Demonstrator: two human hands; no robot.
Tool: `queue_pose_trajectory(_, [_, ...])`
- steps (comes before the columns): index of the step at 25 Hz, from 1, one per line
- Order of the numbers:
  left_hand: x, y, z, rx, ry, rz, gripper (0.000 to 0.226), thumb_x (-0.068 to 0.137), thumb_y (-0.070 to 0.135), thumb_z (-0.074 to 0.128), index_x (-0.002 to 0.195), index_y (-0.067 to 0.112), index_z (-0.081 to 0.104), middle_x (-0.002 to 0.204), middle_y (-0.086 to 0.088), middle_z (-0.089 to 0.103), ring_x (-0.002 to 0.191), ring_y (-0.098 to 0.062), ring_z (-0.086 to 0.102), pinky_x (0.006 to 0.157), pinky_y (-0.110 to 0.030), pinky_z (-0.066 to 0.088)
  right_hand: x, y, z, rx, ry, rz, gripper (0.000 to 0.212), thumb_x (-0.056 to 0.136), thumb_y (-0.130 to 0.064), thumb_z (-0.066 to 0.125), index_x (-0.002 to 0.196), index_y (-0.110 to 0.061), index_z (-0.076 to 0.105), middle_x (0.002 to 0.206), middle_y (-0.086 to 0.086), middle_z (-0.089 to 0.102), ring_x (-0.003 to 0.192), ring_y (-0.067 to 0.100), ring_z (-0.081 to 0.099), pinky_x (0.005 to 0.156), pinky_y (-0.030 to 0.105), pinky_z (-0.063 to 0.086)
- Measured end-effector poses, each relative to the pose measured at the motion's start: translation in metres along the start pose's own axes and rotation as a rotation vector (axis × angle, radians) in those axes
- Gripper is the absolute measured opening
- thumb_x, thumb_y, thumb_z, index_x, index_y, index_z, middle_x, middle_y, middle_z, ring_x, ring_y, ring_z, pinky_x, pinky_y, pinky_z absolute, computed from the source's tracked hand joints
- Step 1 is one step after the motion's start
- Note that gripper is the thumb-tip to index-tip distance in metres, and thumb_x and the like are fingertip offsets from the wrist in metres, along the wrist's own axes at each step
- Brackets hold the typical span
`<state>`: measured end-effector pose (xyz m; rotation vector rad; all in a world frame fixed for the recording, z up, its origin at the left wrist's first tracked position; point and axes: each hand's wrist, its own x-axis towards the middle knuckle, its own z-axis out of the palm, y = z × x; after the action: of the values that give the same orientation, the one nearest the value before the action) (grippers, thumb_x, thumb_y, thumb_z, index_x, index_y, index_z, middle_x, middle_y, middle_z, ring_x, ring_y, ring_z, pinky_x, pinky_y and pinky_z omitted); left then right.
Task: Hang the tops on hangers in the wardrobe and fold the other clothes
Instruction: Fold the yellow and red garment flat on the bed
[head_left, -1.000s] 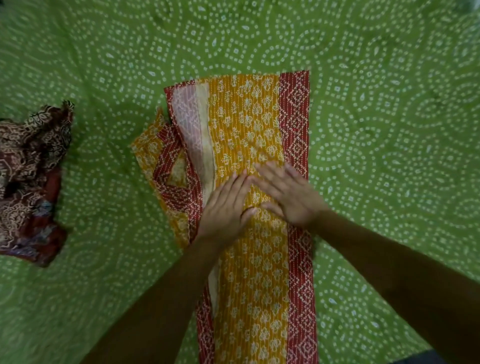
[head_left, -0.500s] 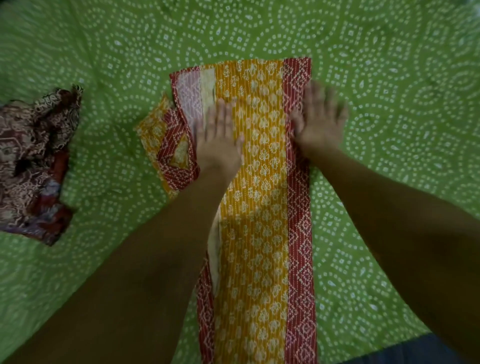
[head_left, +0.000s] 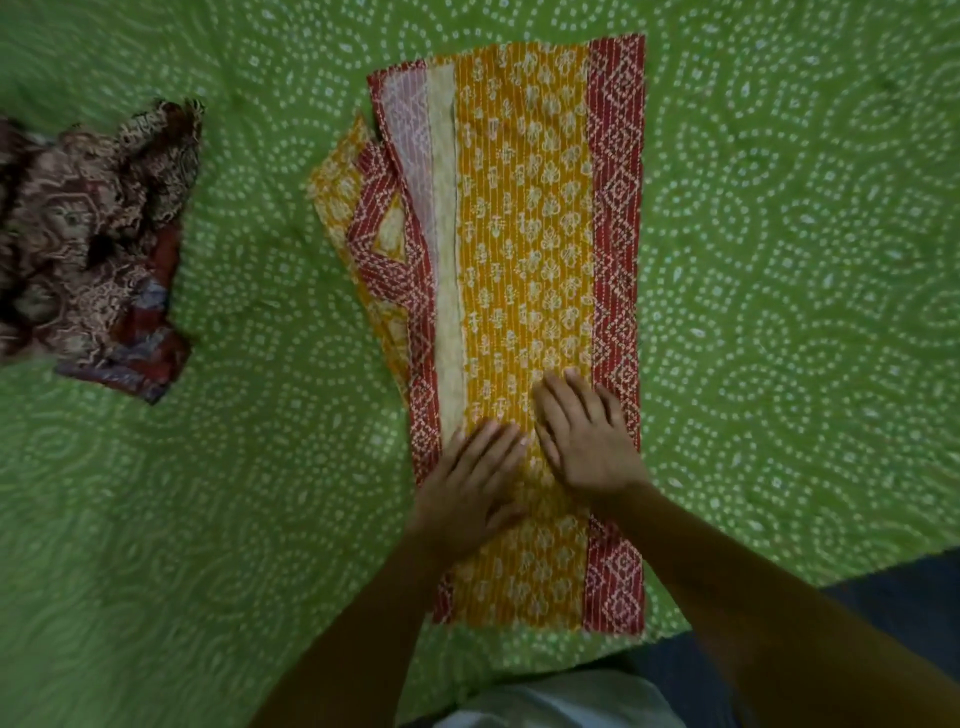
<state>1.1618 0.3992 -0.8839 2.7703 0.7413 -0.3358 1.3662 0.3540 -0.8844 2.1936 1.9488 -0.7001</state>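
A yellow garment with red patterned borders (head_left: 524, 249) lies folded into a long strip on the green bedspread (head_left: 779, 260). A sleeve part of it sticks out on the left side. My left hand (head_left: 470, 488) lies flat on the lower part of the strip, fingers straight. My right hand (head_left: 587, 431) presses flat beside it, just to the right, fingers straight and close to the red border. Both hands touch the cloth without gripping it.
A crumpled dark red and cream patterned garment (head_left: 88, 244) lies at the left edge of the bed. The bed's near edge runs along the bottom right, with dark floor (head_left: 893, 597) beyond it.
Both hands have slid from the upper part of the strip back down toward me, coming together on its lower part. The view has shifted so more of the strip's near end shows.
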Motion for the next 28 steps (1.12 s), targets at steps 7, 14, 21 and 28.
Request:
queue_pose_trajectory(7, [0.114,-0.140,-0.092,-1.513,0.559,-1.343,0.065,0.076,0.062,0.064,0.097,0.000,0.064,0.099,-0.013,0.066,0.098,-0.028,0.061,0.085,-0.041,0.050,0.089,-0.021,-0.048,0.259,0.073,0.285,0.030,0.101,-0.029,0.031,0.124,-0.016,0.045,0.126,0.007,0.046,0.119,0.023,0.043,0.102,0.042,0.037])
queue_pose_trajectory(14, [0.129,-0.211,-0.133,-2.092,0.252,-1.049,0.052,0.091,0.045,0.057,0.125,0.006,0.058,0.120,-0.019,0.065,0.104,-0.033,0.066,0.090,-0.050,0.052,0.081,-0.046,-0.040,0.306,0.090,0.487,0.034,0.103,-0.031,0.025,0.129,-0.014,0.040,0.147,0.015,0.029,0.135,0.032,0.032,0.111,0.050,0.025])
queue_pose_trajectory(21, [0.029,-0.229,-0.113,-1.844,0.783,-1.380,0.060,0.082,0.047,0.070,0.126,0.009,0.057,0.121,-0.005,0.063,0.108,-0.022,0.062,0.086,-0.040,0.055,0.076,-0.077,-0.054,0.374,0.137,0.671,0.041,0.102,-0.034,0.032,0.136,-0.011,0.033,0.152,0.015,0.023,0.139,0.034,0.023,0.111,0.055,0.019])
queue_pose_trajectory(28, [-0.064,-0.235,-0.064,-1.507,0.794,-1.539,0.028,0.096,0.019,0.055,0.116,0.000,0.058,0.105,-0.013,0.062,0.091,-0.024,0.060,0.073,-0.036,0.054,0.065,-0.174,-0.064,0.168,0.207,0.277,0.055,0.093,-0.045,0.045,0.138,-0.016,0.034,0.142,0.012,0.032,0.127,0.032,0.032,0.104,0.050,0.025])
